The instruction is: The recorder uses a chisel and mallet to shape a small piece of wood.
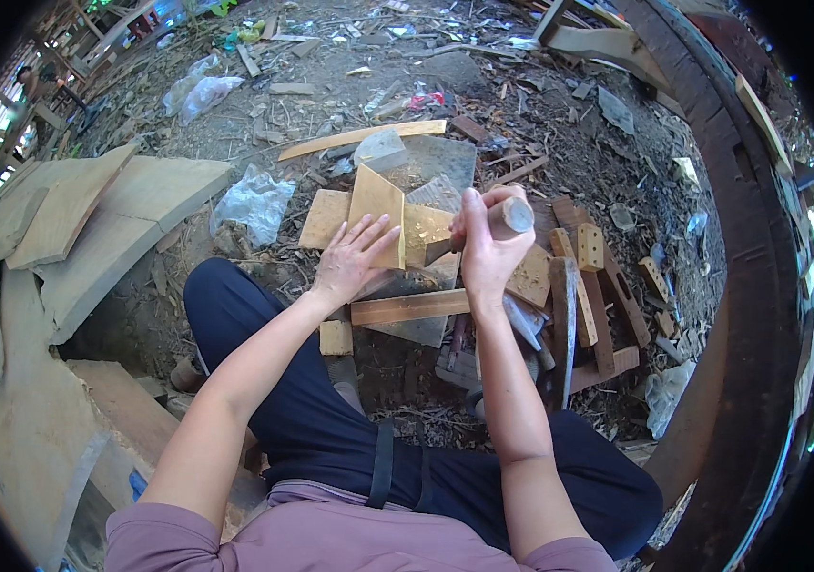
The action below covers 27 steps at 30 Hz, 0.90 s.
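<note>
Left fingers [360, 229] spread on one wooden board [377, 202] | right fingers [498, 196] wrapped around one round handle [515, 217]

Wooden blocks [590, 248] right of right hand [495, 243], gap by plastic bag [253, 203]

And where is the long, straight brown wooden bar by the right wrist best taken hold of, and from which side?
Probably around the middle of the long, straight brown wooden bar, across its narrow width, coming from the person's side: it lies crosswise with its top bare there, while the right hand is close to its right end.
</note>
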Each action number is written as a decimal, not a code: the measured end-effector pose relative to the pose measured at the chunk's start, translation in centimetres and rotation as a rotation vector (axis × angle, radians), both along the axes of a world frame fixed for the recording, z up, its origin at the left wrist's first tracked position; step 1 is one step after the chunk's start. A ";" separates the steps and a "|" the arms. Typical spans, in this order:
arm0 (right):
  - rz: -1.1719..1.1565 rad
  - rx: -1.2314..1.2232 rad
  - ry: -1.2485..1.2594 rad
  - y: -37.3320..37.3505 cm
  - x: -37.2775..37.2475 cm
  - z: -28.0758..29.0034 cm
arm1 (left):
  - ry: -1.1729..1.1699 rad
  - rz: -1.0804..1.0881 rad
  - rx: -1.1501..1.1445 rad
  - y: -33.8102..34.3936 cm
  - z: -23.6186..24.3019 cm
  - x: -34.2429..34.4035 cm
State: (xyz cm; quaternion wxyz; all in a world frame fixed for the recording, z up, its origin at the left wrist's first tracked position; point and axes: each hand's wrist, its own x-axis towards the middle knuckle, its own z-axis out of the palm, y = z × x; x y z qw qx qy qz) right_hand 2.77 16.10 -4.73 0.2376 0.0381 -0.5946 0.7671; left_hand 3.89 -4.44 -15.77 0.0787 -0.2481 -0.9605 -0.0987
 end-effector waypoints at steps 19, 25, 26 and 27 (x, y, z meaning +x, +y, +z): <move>-0.064 0.146 0.028 -0.5 0.1 0.3 | -0.133 -0.070 0.180 -1.5 13.5 -1.3; -0.101 0.198 0.063 -0.7 0.2 0.9 | -0.238 0.015 0.366 -2.1 18.4 -1.9; -0.096 0.192 0.062 -0.6 0.2 0.9 | -0.246 0.027 0.367 -2.6 18.3 -2.5; -0.092 0.186 0.058 -0.6 0.2 0.8 | -0.247 0.028 0.366 -2.4 18.5 -2.8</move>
